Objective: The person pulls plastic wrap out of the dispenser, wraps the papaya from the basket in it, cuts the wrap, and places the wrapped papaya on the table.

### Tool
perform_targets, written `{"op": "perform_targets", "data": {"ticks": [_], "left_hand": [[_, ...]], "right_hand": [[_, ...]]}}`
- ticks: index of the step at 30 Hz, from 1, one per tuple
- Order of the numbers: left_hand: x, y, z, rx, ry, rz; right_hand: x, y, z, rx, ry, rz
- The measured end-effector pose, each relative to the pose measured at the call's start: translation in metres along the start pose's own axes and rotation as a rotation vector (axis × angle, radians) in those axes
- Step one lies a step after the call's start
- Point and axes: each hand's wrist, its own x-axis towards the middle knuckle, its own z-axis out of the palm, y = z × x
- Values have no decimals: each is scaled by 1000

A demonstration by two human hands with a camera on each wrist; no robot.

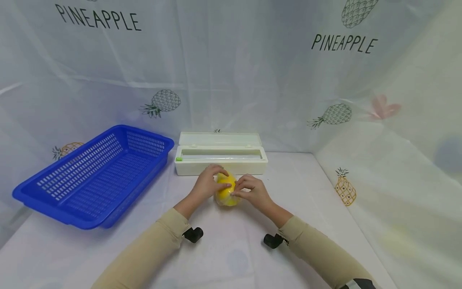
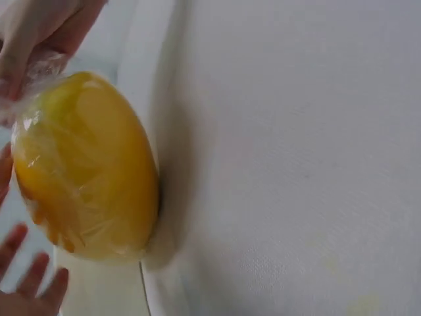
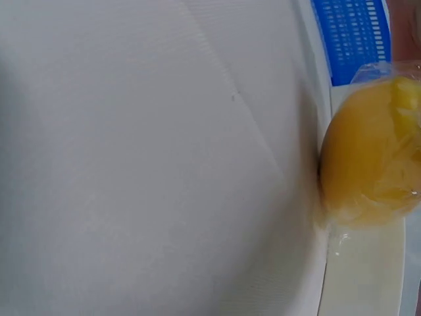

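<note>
A yellow oval fruit (image 1: pixel 224 193) wrapped in clear cling film (image 2: pixel 49 69) rests on the white-covered table, in front of the film dispenser. My left hand (image 1: pixel 208 182) arches over the fruit's left side, its thumb reaching across the top. In the left wrist view, the left fingers (image 2: pixel 31 280) are spread apart below the fruit. My right hand (image 1: pixel 252 193) pinches gathered film at the fruit's right side, thumb and forefinger together. The right wrist view shows the wrapped fruit (image 3: pixel 368 158) at its right edge, with the right fingers out of frame.
A white cling film dispenser (image 1: pixel 221 167) stands behind the hands with its lid raised and a green slider (image 1: pixel 179 159) at its left end. At the left lies a blue plastic basket (image 1: pixel 104 218). Pineapple-printed sheeting (image 1: pixel 231 64) hangs behind and at the right.
</note>
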Motion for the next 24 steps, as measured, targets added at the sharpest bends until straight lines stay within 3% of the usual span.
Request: {"op": "perform_targets", "data": {"ticks": [3,8,17,24], "left_hand": [[-4,2,1,10,39,60],[-12,-3,-2,28,-3,125],[-26,0,-6,169,-67,375],[-25,2,-5,238,-91,454]], "right_hand": [[1,0,0,23,-15,31],[1,3,0,56,-36,43],[2,0,-2,58,-50,84],[1,0,-5,69,-67,129]]}}
